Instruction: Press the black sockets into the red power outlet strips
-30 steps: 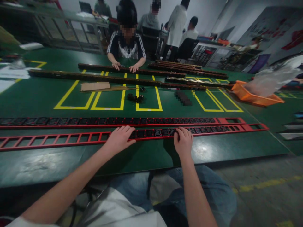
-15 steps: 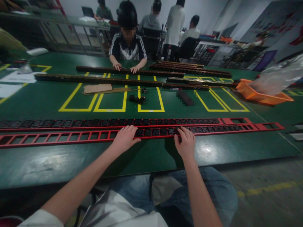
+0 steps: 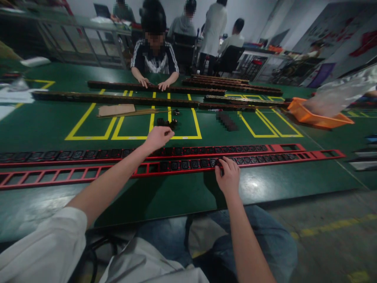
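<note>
Two long red frame strips lie side by side across the green table, both partly filled with black socket modules. My right hand (image 3: 228,173) rests on the near red strip (image 3: 73,175), fingertips pressing a black module around its middle, thumb at its near edge. My left hand (image 3: 157,137) is stretched out over the far red strip (image 3: 282,147), fingers loosely apart and holding nothing I can see. It is just short of a small pile of loose black modules (image 3: 166,122) inside a yellow-taped box. The left part of the near strip has empty slots.
A person sits across the table with both hands on a long dark strip (image 3: 118,85); more dark strips (image 3: 235,84) lie stacked to the right. A cardboard piece (image 3: 116,110) lies mid-table and an orange bin (image 3: 319,118) at the right. Other people sit and stand behind.
My left hand has lifted off the near red strip and moved forward over the far strip toward the loose black modules. My right hand has stayed on the near strip.
</note>
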Demonstrator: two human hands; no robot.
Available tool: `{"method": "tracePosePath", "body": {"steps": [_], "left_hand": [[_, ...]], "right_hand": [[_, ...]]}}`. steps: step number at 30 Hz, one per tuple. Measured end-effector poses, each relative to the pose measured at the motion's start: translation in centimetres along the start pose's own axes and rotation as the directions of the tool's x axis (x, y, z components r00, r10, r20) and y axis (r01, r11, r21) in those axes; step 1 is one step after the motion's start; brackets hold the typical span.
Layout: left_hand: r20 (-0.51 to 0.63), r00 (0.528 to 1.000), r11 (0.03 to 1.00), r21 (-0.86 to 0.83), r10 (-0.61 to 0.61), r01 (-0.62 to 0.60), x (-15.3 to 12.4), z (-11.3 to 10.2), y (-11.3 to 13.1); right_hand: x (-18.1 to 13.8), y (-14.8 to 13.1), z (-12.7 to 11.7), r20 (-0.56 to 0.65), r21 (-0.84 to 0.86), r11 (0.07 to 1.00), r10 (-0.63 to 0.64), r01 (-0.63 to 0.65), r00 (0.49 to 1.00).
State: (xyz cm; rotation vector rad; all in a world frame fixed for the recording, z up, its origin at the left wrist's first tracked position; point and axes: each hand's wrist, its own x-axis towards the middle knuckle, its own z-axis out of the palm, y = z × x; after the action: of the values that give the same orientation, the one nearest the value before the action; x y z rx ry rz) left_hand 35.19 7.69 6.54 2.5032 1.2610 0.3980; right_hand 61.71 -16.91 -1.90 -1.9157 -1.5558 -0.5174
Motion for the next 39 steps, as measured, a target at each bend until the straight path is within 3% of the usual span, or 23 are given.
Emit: {"method": "tracePosePath", "body": {"steps": [3, 5, 10, 16, 18, 21, 23, 26, 29, 32, 39], "left_hand": [[-0.049, 0.999, 0.999, 0.032, -0.007, 0.008, 4.5, -0.5, -2.2], [-0.017, 1.0, 0.999, 0.051, 0.0, 0.001, 6.9, -0.5, -4.0], [0.084, 0.996, 0.997, 0.079, -0.019, 0.012, 8.2, 0.8, -7.3], [0.041, 0.999, 0.999, 0.033, 0.0, -0.001, 3.7, 0.5, -8.4], [-0.031, 0.999, 0.994, -0.11, -0.008, 0.004, 0.8, -0.1, -8.3], [-0.117, 0.991, 0.906, -0.424, -0.057, 0.002, -4.8, -0.5, -7.5], [-0.146, 0.989, 0.879, -0.476, -0.032, -0.042, -8.5, -0.2, -6.7], [-0.216, 0.976, 0.902, -0.422, 0.003, -0.096, -12.6, 0.6, -5.6], [-0.311, 0.95, 0.904, -0.412, -0.024, -0.112, -14.0, 1.1, -4.9], [-0.312, 0.95, 0.886, -0.449, -0.033, -0.117, -13.8, 1.3, -4.8], [-0.334, 0.937, 0.933, -0.296, 0.1, -0.205, -14.0, 1.9, -4.6]], "right_hand": [[0.0, -0.1, -0.1, 0.01, 0.009, 1.0, 0.007, -0.007, 1.0], [0.0, -0.1, -0.1, 0.013, 0.01, 1.0, 0.01, -0.011, 1.0], [0.1, -0.1, -0.1, 0.009, 0.012, 1.0, 0.018, -0.018, 1.0], [0.1, -0.1, -0.1, 0.006, 0.007, 1.0, 0.02, -0.02, 1.0], [0.1, -0.1, -0.1, 0.008, 0.005, 1.0, 0.022, -0.022, 1.0], [0.1, 0.0, -0.1, 0.017, 0.008, 1.0, 0.028, -0.028, 0.999], [0.1, 0.1, 0.0, 0.022, 0.018, 0.999, 0.029, -0.029, 0.999], [0.1, 0.3, 0.1, 0.031, 0.034, 0.999, 0.034, -0.035, 0.999], [0.2, 0.3, 0.0, 0.025, 0.041, 0.998, 0.039, -0.04, 0.999], [0.2, 0.2, 0.0, 0.025, 0.046, 0.998, 0.031, -0.032, 0.999], [0.2, 0.0, -0.1, 0.025, 0.054, 0.998, 0.026, -0.027, 0.999]]}}
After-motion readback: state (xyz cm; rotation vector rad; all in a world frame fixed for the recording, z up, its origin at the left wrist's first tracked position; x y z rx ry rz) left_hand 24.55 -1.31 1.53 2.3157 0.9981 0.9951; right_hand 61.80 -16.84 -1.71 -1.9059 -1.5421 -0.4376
